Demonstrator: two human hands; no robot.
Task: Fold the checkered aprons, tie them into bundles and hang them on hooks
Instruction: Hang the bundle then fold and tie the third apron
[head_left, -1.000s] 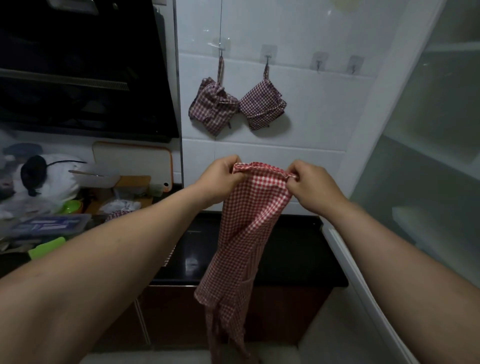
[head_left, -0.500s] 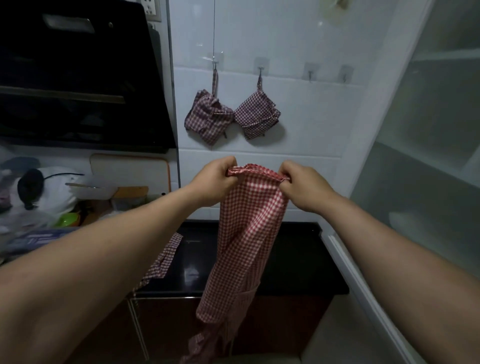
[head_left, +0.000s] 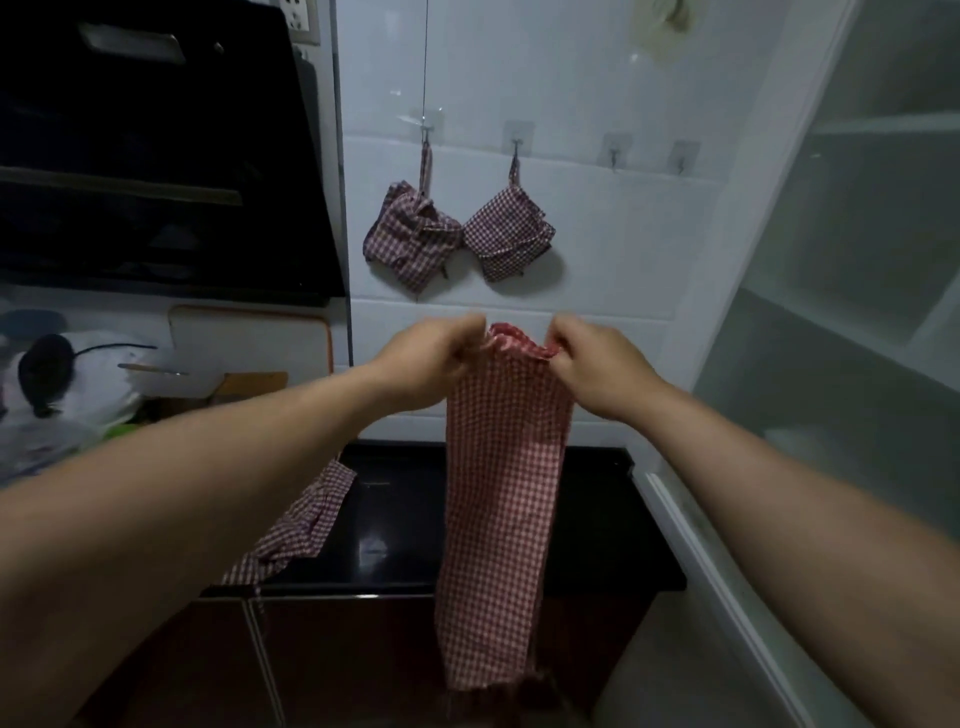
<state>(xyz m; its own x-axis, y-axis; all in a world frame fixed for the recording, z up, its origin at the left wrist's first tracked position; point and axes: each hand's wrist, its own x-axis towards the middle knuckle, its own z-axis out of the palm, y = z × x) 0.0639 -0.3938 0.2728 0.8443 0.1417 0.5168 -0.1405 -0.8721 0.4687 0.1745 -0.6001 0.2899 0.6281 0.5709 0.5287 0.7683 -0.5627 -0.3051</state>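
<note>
Head view: pinches top edge of checkered apron (head_left: 498, 493) with left hand (head_left: 431, 364) and right hand (head_left: 597, 371), fingers curled tight; dangles it before countertop (head_left: 597, 519) front edge. Looks mid-fold; next likely calls for doubling over, then tying.

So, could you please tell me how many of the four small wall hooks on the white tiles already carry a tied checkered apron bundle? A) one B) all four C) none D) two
D: the left checkered apron bundle hangs on the first clear wall hook and the right checkered apron bundle on the second clear wall hook; the third clear wall hook and the fourth clear wall hook are bare.
</note>
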